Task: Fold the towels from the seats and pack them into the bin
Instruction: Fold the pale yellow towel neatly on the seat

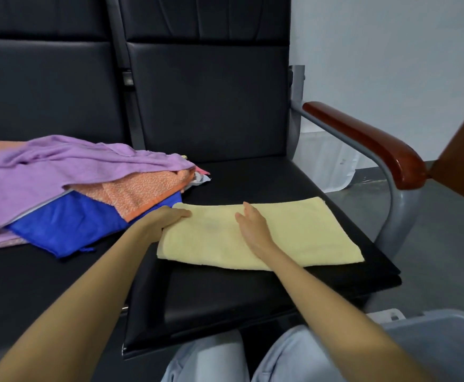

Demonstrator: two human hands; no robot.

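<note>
A pale yellow towel (302, 235), folded to a flat rectangle, lies on the right black seat (225, 296). My left hand (167, 219) grips its left edge, fingers curled over the top and thumb hidden under the cloth. My right hand (253, 227) lies flat on the middle of the towel with straight fingers. On the left seat sits a loose pile: a purple towel (46, 172) on top, an orange towel (142, 194) under it, a blue towel (68, 224) at the bottom. The grey bin (445, 337) shows at the lower right corner.
A wooden armrest (368, 142) on a grey metal frame (396, 216) bounds the right seat. The black seat backs rise behind both seats. My knees in light jeans (214, 359) are below the seat's front edge. Grey floor lies to the right.
</note>
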